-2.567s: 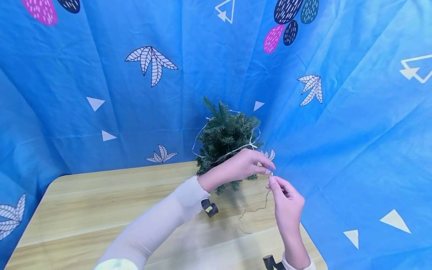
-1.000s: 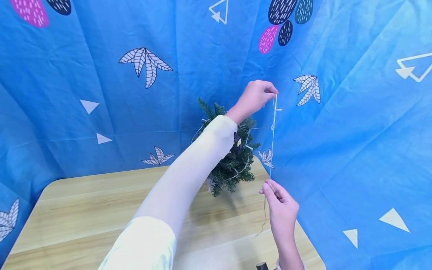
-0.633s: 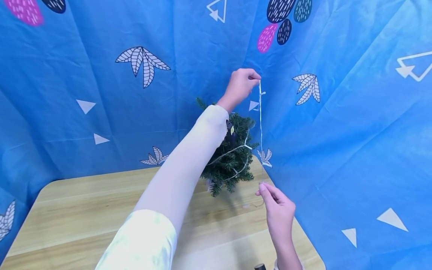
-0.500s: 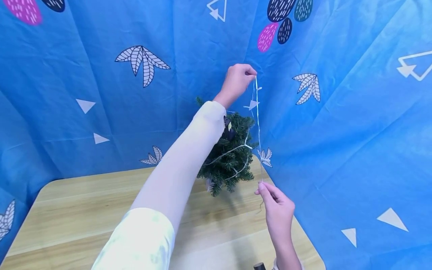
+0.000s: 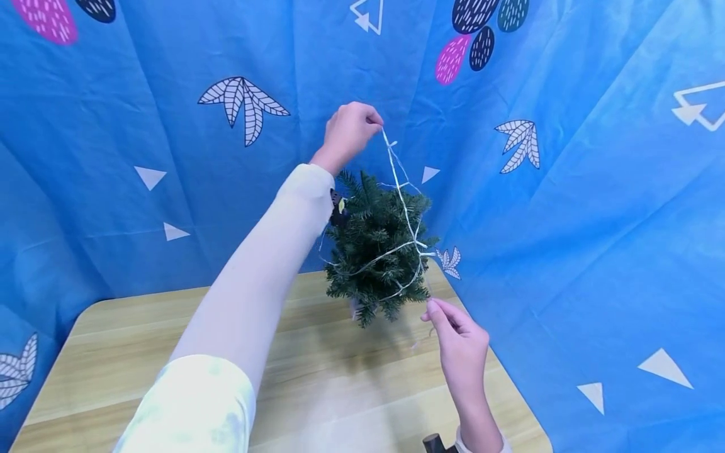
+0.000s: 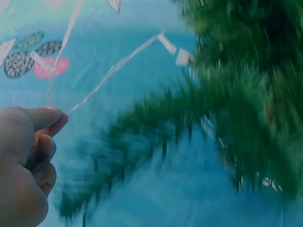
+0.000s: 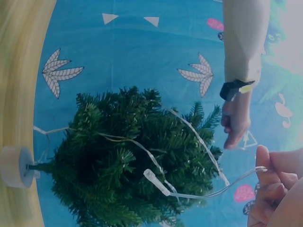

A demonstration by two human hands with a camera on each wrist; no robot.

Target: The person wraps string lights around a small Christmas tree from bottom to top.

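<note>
A small green artificial Christmas tree stands on the table, a string of lights wound loosely about its branches. Above and behind the treetop my left hand pinches the string between thumb and fingertips, so a stretch slants down to the right across the tree. My right hand, low at the tree's right, pinches the string further along, and a short end hangs below it. In the right wrist view a clear bulb shows close to the right fingertips. The left wrist view shows a branch beside the left hand, blurred.
The tree's pale round base rests on the wooden table. A blue patterned cloth hangs close behind the tree and along the table's right edge. Each wrist carries a small black camera.
My left hand has risen from beside my right hand, drawing the string out, then swung left over the treetop. My right hand has shifted slightly left and still pinches the string.
</note>
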